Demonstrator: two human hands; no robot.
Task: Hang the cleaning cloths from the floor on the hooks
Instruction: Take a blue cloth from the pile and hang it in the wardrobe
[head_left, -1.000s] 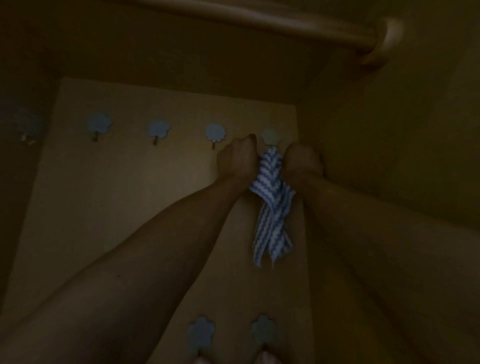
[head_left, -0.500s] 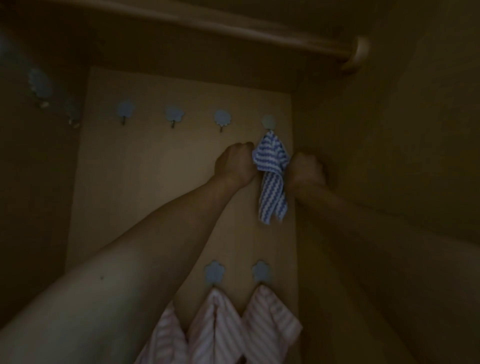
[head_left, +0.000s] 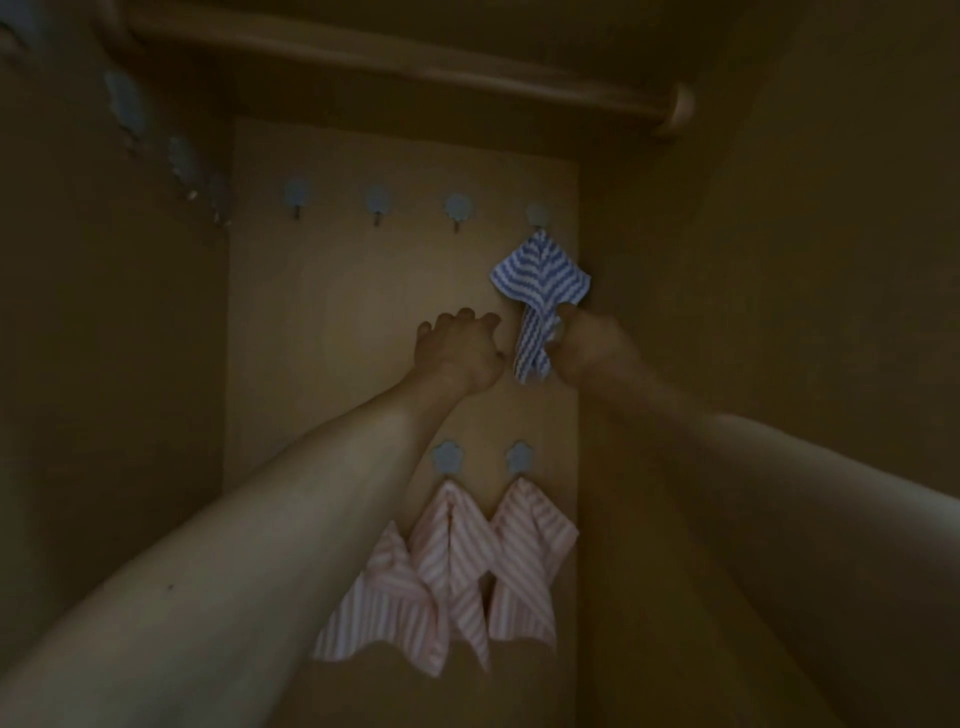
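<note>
Scene: you reach with both bare arms into a dim wooden cupboard, a rail (head_left: 467, 78) running across its top
Blue cloth: one blue-striped cloth (head_left: 540, 275) hangs by its tip from the rightmost hook (head_left: 538, 214) of the upper row on the back panel (head_left: 322, 322); its top fans out, its tail drops narrow between your hands
Right hand: your right hand (head_left: 587, 348) is at the tail of the blue-striped cloth, fingers appearing to pinch it; the blur leaves the grip uncertain
Left hand: your left hand (head_left: 457, 353) is just left of the cloth, apart from it, fingers loosely curled toward the panel and holding nothing
Upper hooks: four flower-shaped hooks in the top row; three bare (head_left: 296, 195) (head_left: 377, 201) (head_left: 457, 208), one carrying the blue cloth
Lower hooks: two visible (head_left: 448, 457) (head_left: 519, 456)
Pink cloths: three pink-striped cloths (head_left: 384, 597) (head_left: 457, 551) (head_left: 524, 561) hang side by side and overlapping, two from the lower hooks; the leftmost's hook is hidden behind your left forearm
Side wall: several more hooks (head_left: 182, 158) on the left wall, too blurred to count
</note>
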